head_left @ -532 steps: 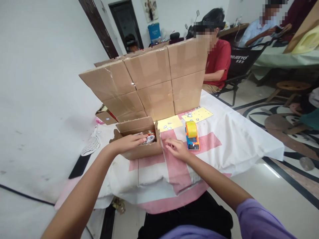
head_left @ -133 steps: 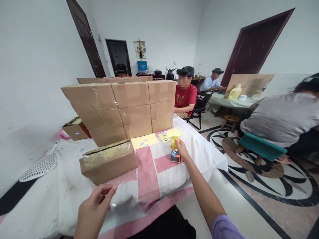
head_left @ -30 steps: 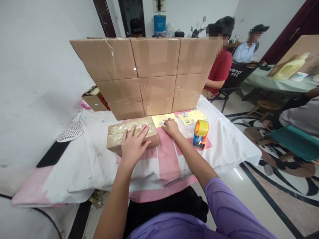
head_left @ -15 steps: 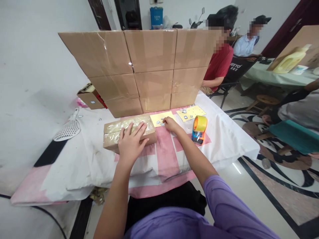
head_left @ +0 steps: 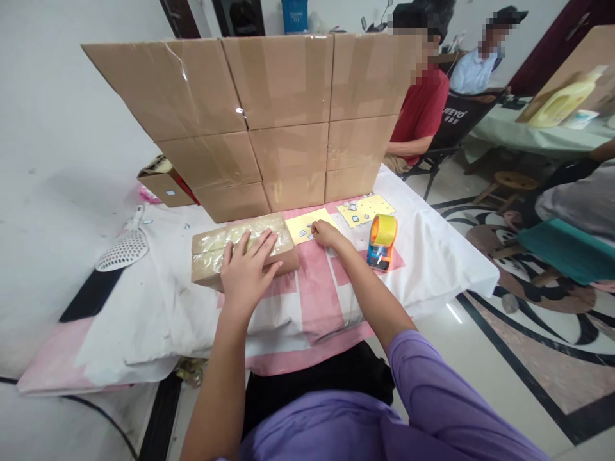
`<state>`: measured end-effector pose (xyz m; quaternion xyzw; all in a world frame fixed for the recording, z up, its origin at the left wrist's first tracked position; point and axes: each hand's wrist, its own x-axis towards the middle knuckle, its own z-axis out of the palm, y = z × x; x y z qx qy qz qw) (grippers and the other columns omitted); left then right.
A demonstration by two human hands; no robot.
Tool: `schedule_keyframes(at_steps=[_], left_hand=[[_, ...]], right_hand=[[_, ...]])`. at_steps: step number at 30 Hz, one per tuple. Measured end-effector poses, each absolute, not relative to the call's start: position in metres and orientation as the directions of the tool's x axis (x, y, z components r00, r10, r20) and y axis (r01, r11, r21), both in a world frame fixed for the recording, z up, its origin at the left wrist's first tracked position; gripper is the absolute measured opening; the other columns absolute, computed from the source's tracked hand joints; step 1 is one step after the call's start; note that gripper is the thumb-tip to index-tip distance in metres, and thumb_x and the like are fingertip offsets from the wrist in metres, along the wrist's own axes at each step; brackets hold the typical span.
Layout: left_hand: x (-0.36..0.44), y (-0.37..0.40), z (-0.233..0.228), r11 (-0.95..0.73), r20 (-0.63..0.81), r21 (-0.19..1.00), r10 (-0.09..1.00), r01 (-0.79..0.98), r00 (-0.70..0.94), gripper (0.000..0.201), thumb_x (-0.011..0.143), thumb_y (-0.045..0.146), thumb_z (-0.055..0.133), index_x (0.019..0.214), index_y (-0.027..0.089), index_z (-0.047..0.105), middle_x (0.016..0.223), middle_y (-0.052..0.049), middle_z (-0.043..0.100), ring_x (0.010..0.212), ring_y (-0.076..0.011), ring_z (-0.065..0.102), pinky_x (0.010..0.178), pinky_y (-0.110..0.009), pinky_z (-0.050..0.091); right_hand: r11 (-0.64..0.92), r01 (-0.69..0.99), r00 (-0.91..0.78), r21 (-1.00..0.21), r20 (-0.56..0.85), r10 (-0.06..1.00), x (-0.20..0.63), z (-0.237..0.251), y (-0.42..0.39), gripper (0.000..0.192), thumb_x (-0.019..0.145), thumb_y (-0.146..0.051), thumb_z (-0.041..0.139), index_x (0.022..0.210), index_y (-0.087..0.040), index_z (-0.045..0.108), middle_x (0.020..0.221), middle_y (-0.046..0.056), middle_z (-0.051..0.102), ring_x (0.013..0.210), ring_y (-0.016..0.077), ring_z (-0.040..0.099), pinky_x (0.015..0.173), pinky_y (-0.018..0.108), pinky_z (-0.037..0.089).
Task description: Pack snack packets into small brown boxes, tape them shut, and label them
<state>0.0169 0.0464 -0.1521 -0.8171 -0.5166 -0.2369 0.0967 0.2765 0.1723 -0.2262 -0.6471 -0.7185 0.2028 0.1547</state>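
1. A long brown box [head_left: 209,251] lies on the counter [head_left: 432,266], right in front of the person. Its top is shut, and shiny tape runs along it.
2. The left hand [head_left: 247,266] is flat on top of this box. Its grip is wide open, with the fingers spread out. It touches the box but does not close around it.
3. The right hand [head_left: 327,232] is just past the right end of the box, by a yellow patch [head_left: 298,225]. Its grip is curled up small. I cannot tell if it has hold of anything.
4. A tape holder [head_left: 382,242], orange and blue with a yellow roll, is to the right of the right hand, and apart from it.
5. Behind the long box is a big wall of brown boxes [head_left: 283,109], three across and three high.
6. A pink and white cloth [head_left: 154,301] covers the counter. Far to the left is a white scoop [head_left: 123,248] full of holes, with a flat black thing [head_left: 91,296] next to it.
7. Past the wall of boxes sits a person in a red shirt [head_left: 423,109]. Farther back is a person in a light blue shirt [head_left: 473,72].
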Motion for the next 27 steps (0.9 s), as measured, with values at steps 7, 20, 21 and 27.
schedule_keyframes(at_steps=[7, 20, 21, 27], left_hand=[[0.017, 0.046, -0.152, -0.448, 0.491, 0.086, 0.796, 0.89, 0.354, 0.058, 0.095, 0.04, 0.054, 0.152, 0.037, 0.043, 0.155, 0.005, 0.05, 0.147, -0.0336, 0.038, 0.122, -0.057, 0.022], [0.018, 0.045, -0.151, -0.451, 0.496, 0.098, 0.795, 0.887, 0.349, 0.056, 0.096, 0.041, 0.053, 0.151, 0.037, 0.045, 0.155, 0.005, 0.05, 0.147, -0.0336, 0.038, 0.123, -0.056, 0.022], [0.018, 0.045, -0.151, -0.451, 0.494, 0.097, 0.796, 0.887, 0.35, 0.056, 0.096, 0.041, 0.053, 0.151, 0.037, 0.045, 0.155, 0.005, 0.05, 0.147, -0.0336, 0.038, 0.122, -0.056, 0.022], [0.018, 0.044, -0.153, -0.449, 0.507, 0.09, 0.789, 0.889, 0.347, 0.057, 0.096, 0.041, 0.054, 0.152, 0.037, 0.044, 0.155, 0.006, 0.05, 0.147, -0.0336, 0.038, 0.123, -0.056, 0.022]], right_hand=[[0.079, 0.874, -0.112, -0.48, -0.04, 0.993, 0.275, -0.228, 0.171, 0.019, 0.078, -0.003, 0.054, 0.083, -0.019, 0.062, 0.105, 0.009, 0.063, 0.089, 0.0223, 0.058, 0.071, 0.029, 0.044], [0.082, 0.853, -0.093, -0.516, 0.005, 0.996, 0.279, -0.236, 0.174, 0.025, 0.077, 0.002, 0.051, 0.087, -0.019, 0.061, 0.106, 0.009, 0.064, 0.095, 0.0221, 0.058, 0.078, 0.029, 0.046], [0.082, 0.854, -0.092, -0.514, 0.006, 0.996, 0.279, -0.236, 0.174, 0.025, 0.077, 0.002, 0.051, 0.087, -0.019, 0.061, 0.106, 0.009, 0.064, 0.095, 0.0221, 0.058, 0.078, 0.029, 0.046], [0.057, 0.862, -0.061, -0.503, 0.01, 0.998, 0.277, -0.233, 0.172, 0.022, 0.083, -0.002, 0.051, 0.093, -0.018, 0.062, 0.11, 0.011, 0.064, 0.095, 0.0225, 0.06, 0.076, 0.029, 0.046]])
